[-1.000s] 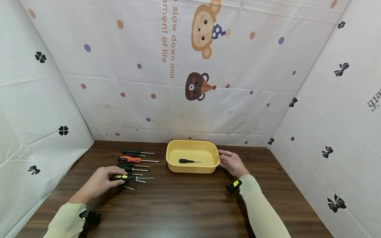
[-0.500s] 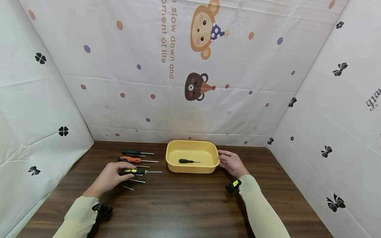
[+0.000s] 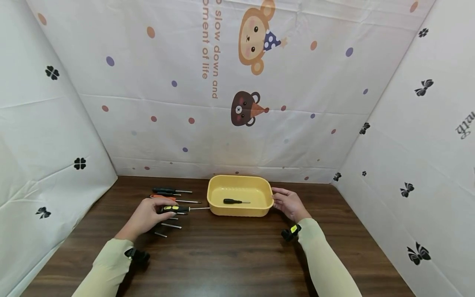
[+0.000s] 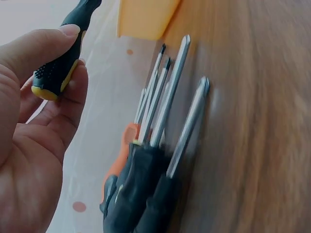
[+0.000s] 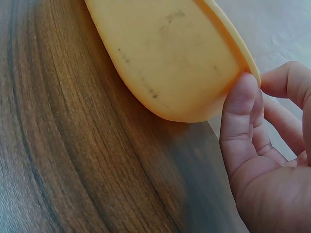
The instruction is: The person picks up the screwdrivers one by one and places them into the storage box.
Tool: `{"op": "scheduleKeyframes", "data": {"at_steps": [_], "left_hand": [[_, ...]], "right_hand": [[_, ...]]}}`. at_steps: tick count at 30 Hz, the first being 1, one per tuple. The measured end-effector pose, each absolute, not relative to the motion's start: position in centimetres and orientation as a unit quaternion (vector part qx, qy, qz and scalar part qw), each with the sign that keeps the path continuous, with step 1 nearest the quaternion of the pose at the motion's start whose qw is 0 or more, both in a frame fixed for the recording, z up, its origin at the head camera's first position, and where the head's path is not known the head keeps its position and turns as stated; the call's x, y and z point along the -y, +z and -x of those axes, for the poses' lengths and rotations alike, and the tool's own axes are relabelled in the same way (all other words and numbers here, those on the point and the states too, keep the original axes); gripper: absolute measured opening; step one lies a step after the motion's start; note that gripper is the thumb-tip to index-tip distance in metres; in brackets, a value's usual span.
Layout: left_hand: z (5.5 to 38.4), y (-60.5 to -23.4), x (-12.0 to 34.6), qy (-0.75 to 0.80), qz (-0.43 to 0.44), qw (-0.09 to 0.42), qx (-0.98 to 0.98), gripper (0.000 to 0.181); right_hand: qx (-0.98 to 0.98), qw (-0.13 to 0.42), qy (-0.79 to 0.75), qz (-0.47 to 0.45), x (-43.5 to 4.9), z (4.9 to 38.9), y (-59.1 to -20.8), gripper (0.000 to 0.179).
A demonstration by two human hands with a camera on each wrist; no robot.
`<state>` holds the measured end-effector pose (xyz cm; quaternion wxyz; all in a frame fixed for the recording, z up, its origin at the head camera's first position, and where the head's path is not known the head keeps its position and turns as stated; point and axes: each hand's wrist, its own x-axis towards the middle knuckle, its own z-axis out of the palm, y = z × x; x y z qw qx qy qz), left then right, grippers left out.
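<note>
My left hand (image 3: pixel 144 218) grips a screwdriver (image 3: pixel 177 209) by its black-and-yellow handle, thumb on one side and fingers on the other. The shaft points right, its tip overlapping the left wall of a yellow plastic bin (image 3: pixel 239 211) in the head view. Inside that bin lies a small black screwdriver (image 3: pixel 232 201). At the bin's right end, my right hand (image 3: pixel 291 205) holds the edge between thumb and fingertips. Below the left hand, several screwdrivers lie in a row; the left wrist view shows their black handles (image 4: pixel 133 189) and one orange-handled screwdriver (image 4: pixel 119 162).
Two dark screwdrivers (image 3: pixel 164 190) lie at the far end of the row, near the back wall. The dark wooden table (image 3: pixel 222 255) meets a printed white cloth (image 3: pixel 208 136) behind and at both sides.
My left hand has lifted the black-and-yellow screwdriver from the near part of the row and carried it right and away from me, toward the bin. The right hand and the bin stay put.
</note>
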<state>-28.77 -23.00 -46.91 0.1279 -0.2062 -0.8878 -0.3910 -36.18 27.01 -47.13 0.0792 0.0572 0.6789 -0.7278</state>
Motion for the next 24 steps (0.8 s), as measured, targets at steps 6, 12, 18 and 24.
{"op": "scheduleKeyframes", "data": {"at_steps": [6, 12, 18, 24], "left_hand": [[29.2, -46.7, 22.2, -0.41, 0.207, 0.124, 0.88, 0.028], [29.7, -46.5, 21.1, -0.443, 0.194, 0.103, 0.869, 0.027], [30.4, -46.1, 19.5, -0.458, 0.194, 0.093, 0.862, 0.03], [31.7, -45.8, 17.7, -0.47, 0.191, 0.084, 0.858, 0.027]], "right_hand": [[-0.679, 0.08, -0.727, -0.065, -26.8, 36.2, -47.1, 0.051], [-0.679, 0.08, -0.727, -0.066, -26.7, 36.1, -47.0, 0.05], [-0.681, 0.085, -0.725, -0.058, -26.8, 36.1, -47.0, 0.052], [-0.681, 0.086, -0.725, -0.056, -27.0, 36.1, -47.1, 0.053]]}}
